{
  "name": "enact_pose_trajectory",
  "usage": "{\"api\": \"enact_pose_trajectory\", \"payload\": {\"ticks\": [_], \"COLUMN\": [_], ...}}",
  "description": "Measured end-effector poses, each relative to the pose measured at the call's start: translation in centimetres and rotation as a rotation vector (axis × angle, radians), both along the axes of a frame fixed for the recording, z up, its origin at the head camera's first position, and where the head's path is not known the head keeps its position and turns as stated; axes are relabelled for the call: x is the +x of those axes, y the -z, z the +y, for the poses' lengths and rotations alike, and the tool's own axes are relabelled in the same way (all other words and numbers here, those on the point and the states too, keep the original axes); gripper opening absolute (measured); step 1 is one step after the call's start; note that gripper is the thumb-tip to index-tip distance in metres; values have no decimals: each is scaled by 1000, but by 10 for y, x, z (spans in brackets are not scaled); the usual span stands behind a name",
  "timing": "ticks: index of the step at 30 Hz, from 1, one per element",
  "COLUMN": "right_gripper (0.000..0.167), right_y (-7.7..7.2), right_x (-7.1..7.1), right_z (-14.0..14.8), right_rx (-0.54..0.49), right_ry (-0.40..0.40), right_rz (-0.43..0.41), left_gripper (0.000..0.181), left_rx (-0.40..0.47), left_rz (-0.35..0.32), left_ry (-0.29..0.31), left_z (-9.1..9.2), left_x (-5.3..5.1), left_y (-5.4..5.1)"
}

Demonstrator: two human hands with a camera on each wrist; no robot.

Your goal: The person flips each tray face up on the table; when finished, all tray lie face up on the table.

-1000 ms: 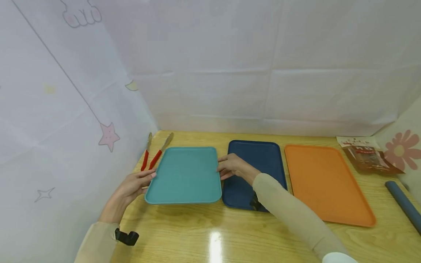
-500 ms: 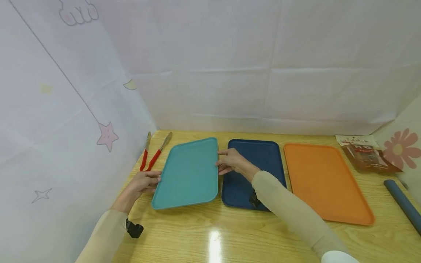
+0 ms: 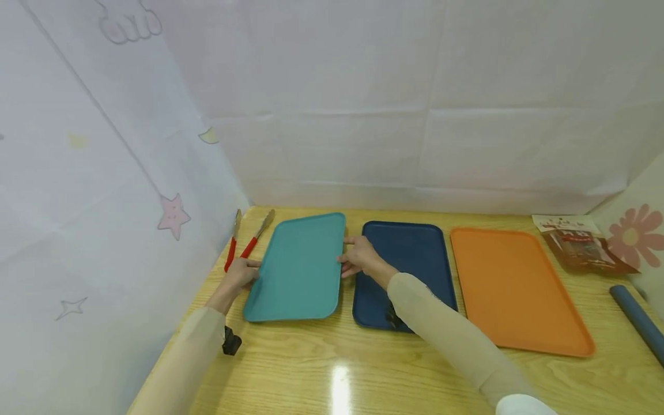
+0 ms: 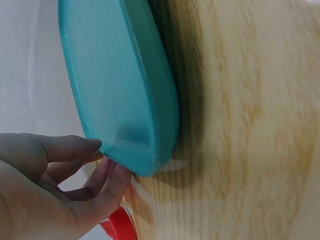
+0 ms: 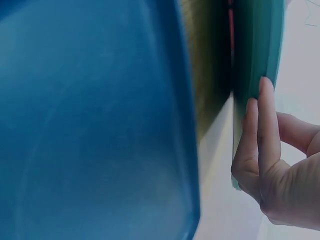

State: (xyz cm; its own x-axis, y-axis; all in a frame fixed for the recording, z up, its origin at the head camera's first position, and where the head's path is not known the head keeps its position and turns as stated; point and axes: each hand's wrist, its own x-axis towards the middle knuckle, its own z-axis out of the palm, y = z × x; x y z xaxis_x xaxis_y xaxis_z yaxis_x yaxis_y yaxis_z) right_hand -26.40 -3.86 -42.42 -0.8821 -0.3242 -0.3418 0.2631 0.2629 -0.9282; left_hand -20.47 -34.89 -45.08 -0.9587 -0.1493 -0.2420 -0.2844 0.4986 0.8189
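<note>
A teal tray (image 3: 298, 268) is held by both hands at its two long sides, at a slight slant to the table edge. My left hand (image 3: 240, 275) pinches its left rim; in the left wrist view, the thumb and fingertips meet at the rim (image 4: 122, 165) near a rounded corner, with shadow beneath the wall. On the opposite side, my right hand (image 3: 363, 257) pinches the right rim, fingers against the outer wall in the right wrist view. Whether the underside touches the table everywhere, I cannot tell.
Red-handled tongs (image 3: 249, 246) lie at the left by the wall sheet. Beneath my right forearm is a dark blue tray (image 3: 410, 259), then an orange tray (image 3: 519, 288). A brown food packet (image 3: 581, 249) and a grey-blue roll (image 3: 638, 320) lie at the far right of the wooden table (image 3: 290, 369).
The teal tray has turned slightly and come down toward the table, its near edge shifting right. My left hand has moved right and up the view with it; the right hand has barely moved.
</note>
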Motion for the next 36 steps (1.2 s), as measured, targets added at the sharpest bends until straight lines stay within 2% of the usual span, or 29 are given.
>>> {"api": "enact_pose_trajectory", "payload": {"ticks": [7, 12, 14, 17, 18, 21, 23, 28, 29, 33, 36], "right_gripper": [69, 65, 57, 14, 13, 43, 39, 4, 2, 7, 20], "right_y": [18, 25, 27, 26, 26, 23, 23, 23, 23, 23, 19], "right_x": [-2, -2, -2, -4, -5, -7, -8, -10, -10, -5, 6], "right_z": [4, 3, 1, -5, -7, -12, -14, -15, -15, -9, 0], "right_rx": [21, 54, 86, 198, 239, 347, 378, 389, 382, 393, 404], "right_ry": [-1, -5, -20, -51, -58, -67, -70, -72, -74, -109, -126], "right_rz": [-16, 7, 43, 131, 157, 207, 214, 208, 208, 295, 385], "left_gripper": [49, 46, 46, 46, 46, 45, 44, 45, 44, 45, 45], "left_rx": [-161, -207, -221, -274, -296, -386, -428, -468, -480, -533, -584], "left_rz": [81, 71, 66, 81, 89, 123, 138, 153, 152, 137, 148], "left_ry": [-14, 4, 11, 25, 28, 52, 60, 40, 34, 21, 15], "left_z": [14, 20, 20, 20, 20, 21, 21, 22, 22, 24, 25], "left_x": [-9, -7, -6, -5, -5, -6, -7, -9, -9, -9, -6], "left_y": [2, 2, 1, 0, 0, 2, 3, 7, 8, 12, 13]}}
